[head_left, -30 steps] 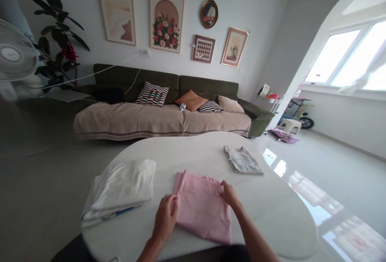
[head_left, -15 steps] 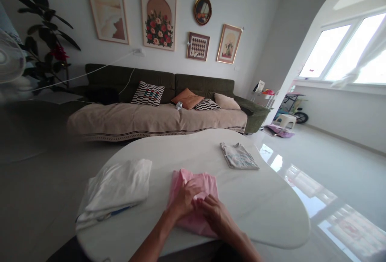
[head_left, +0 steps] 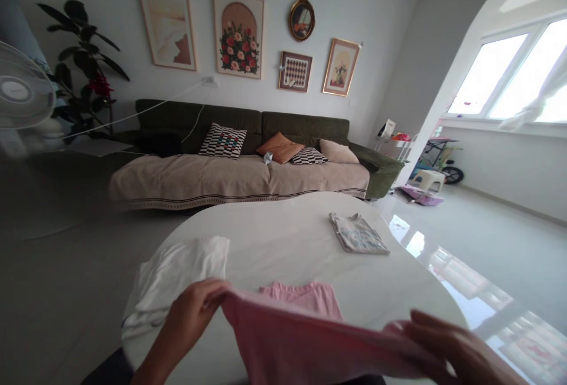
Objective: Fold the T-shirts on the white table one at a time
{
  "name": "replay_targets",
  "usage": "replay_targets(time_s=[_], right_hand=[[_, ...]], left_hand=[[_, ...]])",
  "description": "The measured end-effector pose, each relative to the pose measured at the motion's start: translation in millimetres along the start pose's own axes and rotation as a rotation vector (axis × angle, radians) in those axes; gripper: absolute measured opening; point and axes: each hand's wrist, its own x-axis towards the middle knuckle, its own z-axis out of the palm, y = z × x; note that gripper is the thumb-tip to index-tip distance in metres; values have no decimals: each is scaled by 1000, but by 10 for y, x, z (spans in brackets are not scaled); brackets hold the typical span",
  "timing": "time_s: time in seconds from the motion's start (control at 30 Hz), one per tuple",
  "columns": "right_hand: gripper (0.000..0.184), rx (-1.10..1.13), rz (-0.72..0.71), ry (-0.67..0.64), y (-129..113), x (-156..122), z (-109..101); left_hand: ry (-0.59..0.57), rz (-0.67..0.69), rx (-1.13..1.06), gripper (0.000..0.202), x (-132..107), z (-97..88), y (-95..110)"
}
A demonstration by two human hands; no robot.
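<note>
A pink garment [head_left: 305, 343] is stretched between my two hands, its lower part raised off the table. My left hand [head_left: 195, 314] pinches one corner of it, fingers closed on the cloth. At the other end my right hand [head_left: 456, 343] grips the cloth, partly cut off by the lower right of the picture. The far part of the pink cloth [head_left: 305, 299] lies flat on the white table [head_left: 274, 231]. Beyond my left hand rests a folded white garment [head_left: 181, 270]. A folded grey T-shirt [head_left: 358, 233] lies at the far right of the tabletop.
A green sofa [head_left: 195, 113] with a beige cover [head_left: 230, 181] and several cushions stands behind the table. At the left is a white fan [head_left: 22, 93] with a cable running to the wall. A white stool [head_left: 427, 179] stands on the floor at the right.
My hands have moved apart from the middle of the pink garment. They now hold its near part up and spread wide towards me. The view has shifted slightly left.
</note>
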Motion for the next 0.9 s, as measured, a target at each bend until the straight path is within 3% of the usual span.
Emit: replay_targets(time_s=[0.03,0.1,0.13,0.2,0.27,0.33,0.4,0.47,0.57,0.67,0.8,0.9], right_hand=[[12,-63,97,65,102,206,-3],[12,-144,276,38,278,746,2],[12,-179,387,57,348,1038,-12],[15,-223,465,148,441,1552,-115],[20,-241,498,396,473,1865,-308],[19,-208,424,775,463,1942,-511],[17,-138,275,1083,447,1842,-611],[18,-74,159,1165,453,1664,-540],[19,-12,126,1050,535,1397,-119],[22,-3,176,864,683,1156,528],[31,17,354,498,860,789,1375],[34,45,472,239,929,470,1829]], left_hand=[[106,-26,-69,25,156,-21,50],[361,-29,-174,26,543,-6,192],[416,-23,-191,27,758,14,275],[494,-14,-213,28,1179,35,444],[559,-6,-226,32,1519,-10,599],[669,57,-270,36,1711,-116,725],[769,179,-316,37,1732,-220,799],[793,281,-325,36,1610,-248,785],[696,277,-282,32,1276,-59,540],[540,147,-234,31,873,349,93],[253,-119,-109,33,309,867,-435],[64,-202,-54,37,-83,1081,-614]])
